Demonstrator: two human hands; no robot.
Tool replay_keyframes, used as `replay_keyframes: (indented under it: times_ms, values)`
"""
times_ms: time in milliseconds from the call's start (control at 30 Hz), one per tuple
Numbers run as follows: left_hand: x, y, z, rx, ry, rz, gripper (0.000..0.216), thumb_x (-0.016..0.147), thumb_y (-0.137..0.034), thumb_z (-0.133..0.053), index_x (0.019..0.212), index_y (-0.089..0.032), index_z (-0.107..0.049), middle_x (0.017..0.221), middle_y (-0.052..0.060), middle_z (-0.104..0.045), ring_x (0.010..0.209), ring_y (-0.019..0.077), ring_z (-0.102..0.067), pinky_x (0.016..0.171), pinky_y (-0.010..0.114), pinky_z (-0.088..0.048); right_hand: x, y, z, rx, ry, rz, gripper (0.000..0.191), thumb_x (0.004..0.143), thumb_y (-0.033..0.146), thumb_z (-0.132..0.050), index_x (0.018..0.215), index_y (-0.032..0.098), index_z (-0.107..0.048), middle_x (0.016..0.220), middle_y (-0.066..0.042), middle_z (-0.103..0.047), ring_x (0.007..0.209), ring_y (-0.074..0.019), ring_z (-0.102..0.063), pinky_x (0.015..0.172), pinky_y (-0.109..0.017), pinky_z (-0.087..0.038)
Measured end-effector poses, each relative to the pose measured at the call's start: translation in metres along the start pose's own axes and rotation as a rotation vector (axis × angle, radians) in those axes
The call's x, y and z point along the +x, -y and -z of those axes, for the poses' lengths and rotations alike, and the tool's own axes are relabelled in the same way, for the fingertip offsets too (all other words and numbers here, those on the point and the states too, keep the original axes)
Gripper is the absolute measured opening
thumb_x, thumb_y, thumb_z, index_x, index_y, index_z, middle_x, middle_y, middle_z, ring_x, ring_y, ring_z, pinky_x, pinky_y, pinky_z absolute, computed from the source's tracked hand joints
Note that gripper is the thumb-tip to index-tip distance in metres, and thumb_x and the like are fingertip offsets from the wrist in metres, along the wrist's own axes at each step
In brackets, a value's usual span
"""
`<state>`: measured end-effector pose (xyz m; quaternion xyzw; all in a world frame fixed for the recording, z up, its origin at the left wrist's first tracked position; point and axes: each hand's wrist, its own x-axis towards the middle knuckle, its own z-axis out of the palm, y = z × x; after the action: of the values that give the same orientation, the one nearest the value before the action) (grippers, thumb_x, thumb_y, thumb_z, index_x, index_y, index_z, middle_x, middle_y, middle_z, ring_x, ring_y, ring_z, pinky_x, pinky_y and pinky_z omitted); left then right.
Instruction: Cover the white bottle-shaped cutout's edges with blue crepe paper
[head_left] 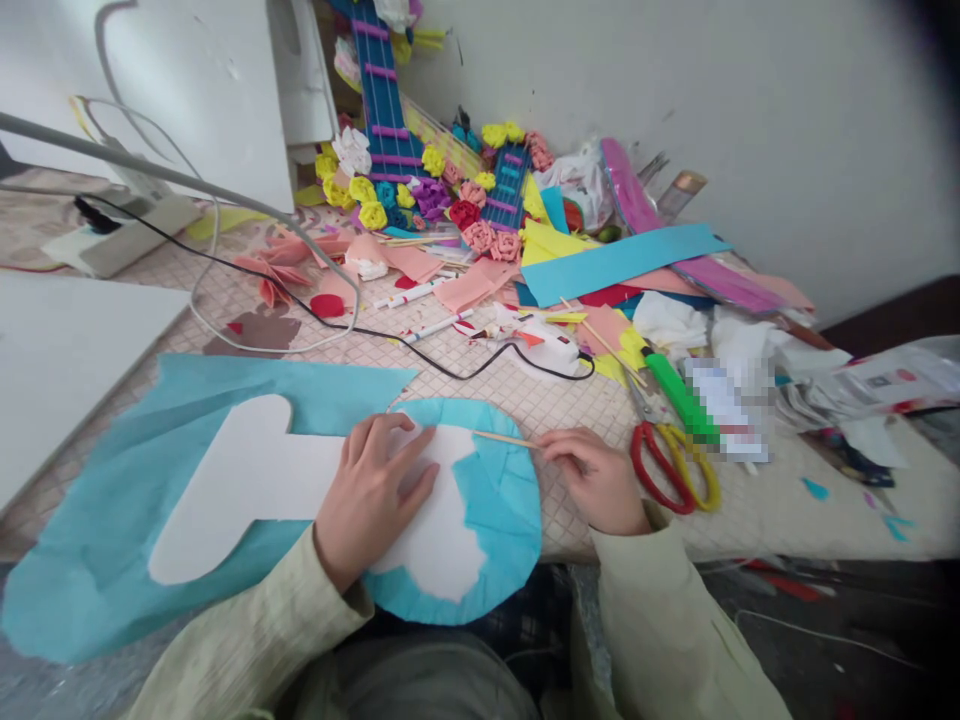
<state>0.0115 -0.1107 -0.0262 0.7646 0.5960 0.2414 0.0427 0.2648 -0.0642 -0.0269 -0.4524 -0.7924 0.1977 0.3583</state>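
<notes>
A white cutout board [225,485] with a narrow middle lies on a sheet of light blue paper [90,540]. At its rounded right end, light blue paper [510,510] is folded over the rim in creased pleats, leaving a ragged white area in the middle. My left hand [379,490] rests on the white surface, fingers spread and holding nothing. Between the fingers of my right hand [589,470] is a thin wooden stick [499,438]. The tip of the stick reaches the upper part of the folded paper. Red and yellow scissors [675,468] lie right of that hand.
A white glue gun [544,340] with a black cord lies behind the board. Farther back are decorated blue guitar shapes [386,120], paper flowers [431,198] and a blue paper strip [622,262]. A green-handled tool [679,398] lies at right. A power strip [120,235] stands at left.
</notes>
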Motion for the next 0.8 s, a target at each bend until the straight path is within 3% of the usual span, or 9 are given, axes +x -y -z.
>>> replay_keyframes:
  times_ms: [167,333,800]
  values:
    - [-0.001,0.000,0.001,0.001,-0.006,0.000,0.031,0.082,-0.028,-0.049,0.111,-0.020,-0.056,0.108,0.009,-0.046,0.103,0.0254,-0.040,0.090,0.044,-0.039,-0.003,0.004,0.000,-0.037,0.006,0.072,0.029,0.073,-0.002,-0.043,0.067,0.021,-0.060,0.081,-0.001,-0.067,0.079,-0.0147,-0.059,0.071,-0.033,-0.049]
    - [-0.001,0.000,0.002,0.002,-0.005,-0.003,0.031,0.082,-0.029,-0.050,0.111,-0.019,-0.056,0.107,0.009,-0.047,0.102,0.0257,-0.040,0.090,0.044,-0.039,-0.003,0.009,-0.002,-0.081,-0.074,0.069,0.028,0.072,-0.002,-0.043,0.067,0.021,-0.059,0.080,-0.001,-0.067,0.079,-0.0151,-0.059,0.071,-0.033,-0.050]
    - [0.000,0.001,0.001,0.004,0.003,-0.001,0.032,0.082,-0.029,-0.049,0.112,-0.020,-0.055,0.108,0.009,-0.047,0.103,0.0262,-0.040,0.089,0.044,-0.038,-0.024,0.029,-0.009,-0.122,-0.047,0.095,0.026,0.075,-0.001,-0.043,0.067,0.020,-0.058,0.083,-0.003,-0.066,0.080,-0.0154,-0.058,0.070,-0.032,-0.051]
